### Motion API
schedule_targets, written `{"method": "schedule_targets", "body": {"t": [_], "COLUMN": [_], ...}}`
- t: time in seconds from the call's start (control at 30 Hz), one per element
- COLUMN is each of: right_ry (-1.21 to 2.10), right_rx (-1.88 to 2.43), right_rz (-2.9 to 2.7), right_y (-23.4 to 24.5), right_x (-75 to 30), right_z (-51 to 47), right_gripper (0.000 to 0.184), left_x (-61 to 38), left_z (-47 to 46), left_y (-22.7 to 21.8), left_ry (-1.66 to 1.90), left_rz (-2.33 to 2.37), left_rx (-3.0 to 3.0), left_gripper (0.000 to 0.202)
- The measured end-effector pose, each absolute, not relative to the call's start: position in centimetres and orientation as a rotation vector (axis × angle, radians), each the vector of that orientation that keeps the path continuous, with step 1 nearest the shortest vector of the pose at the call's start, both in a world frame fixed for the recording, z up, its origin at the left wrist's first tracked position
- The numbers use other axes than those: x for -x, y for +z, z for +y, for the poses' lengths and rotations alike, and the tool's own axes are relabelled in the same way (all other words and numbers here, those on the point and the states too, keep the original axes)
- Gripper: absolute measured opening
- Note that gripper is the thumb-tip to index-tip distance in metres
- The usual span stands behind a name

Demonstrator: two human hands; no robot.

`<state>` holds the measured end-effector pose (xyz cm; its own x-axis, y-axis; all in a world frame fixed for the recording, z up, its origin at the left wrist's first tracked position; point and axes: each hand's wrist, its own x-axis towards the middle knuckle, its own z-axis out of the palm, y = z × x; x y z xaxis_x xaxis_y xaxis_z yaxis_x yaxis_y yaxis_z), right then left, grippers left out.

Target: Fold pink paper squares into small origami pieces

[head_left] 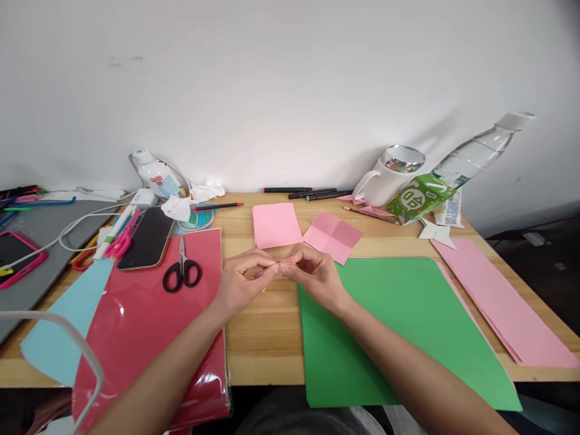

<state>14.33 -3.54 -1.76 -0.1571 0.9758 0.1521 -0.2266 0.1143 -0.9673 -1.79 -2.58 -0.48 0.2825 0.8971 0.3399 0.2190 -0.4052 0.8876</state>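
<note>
My left hand (242,281) and my right hand (317,275) meet over the middle of the desk, thumbs and forefingers pinched together. Between the fingertips a thin strip of pink paper (290,263) shows; most of it is hidden by the fingers, so its folded shape cannot be made out. Just beyond the hands lies a stack of square pink paper (276,225). To its right is a single pink square (333,237) with crossing creases. Green sheets (399,326) lie beneath my right forearm, and a red plastic-covered pack (154,326) beneath my left.
Black-handled scissors (182,270) and a phone (147,238) rest at the left. Along the wall are markers (312,194), a white mug (385,178), a green packet (421,196) and a tilted water bottle (480,154). Long pink sheets (502,299) lie far right.
</note>
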Motion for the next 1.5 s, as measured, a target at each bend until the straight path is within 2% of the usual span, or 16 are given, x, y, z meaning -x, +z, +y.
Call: {"method": "schedule_targets", "body": {"t": [0.13, 0.43, 0.63, 0.8, 1.03, 1.23, 1.5], "right_ry": [1.387, 1.261, 1.382, 1.33, 1.383, 1.374, 1.464], "right_rx": [0.891, 1.036, 0.959, 1.002, 0.894, 0.874, 0.825], "right_rz": [-1.26, -1.277, -1.198, -1.114, -1.072, -1.02, -1.045], "right_y": [-1.6, -1.1, -1.6, -1.5, -1.6, -1.8, -2.0], "right_x": [-14.3, -14.4, -14.3, -15.0, -15.0, -15.0, -15.1], "right_z": [-3.5, -3.7, -3.3, -2.7, -2.5, -2.4, -2.1], "right_gripper": [0.027, 0.04, 0.031, 0.031, 0.027, 0.025, 0.024], "left_x": [1.9, 1.5, 1.4, 1.3, 1.3, 1.5, 1.5], "left_z": [-2.6, -2.6, -2.3, -2.1, -2.2, -2.3, -2.3], "left_y": [-0.4, 0.0, -0.4, -0.9, -0.5, -1.1, -0.9], "left_ry": [1.098, 0.958, 0.958, 1.058, 0.989, 1.053, 1.167], "left_rz": [0.953, 0.995, 0.978, 0.949, 0.908, 0.944, 1.013], "left_rx": [-1.7, -1.456, -1.445, -1.429, -1.397, -1.385, -1.653], "left_gripper": [0.017, 0.025, 0.023, 0.029, 0.023, 0.03, 0.022]}}
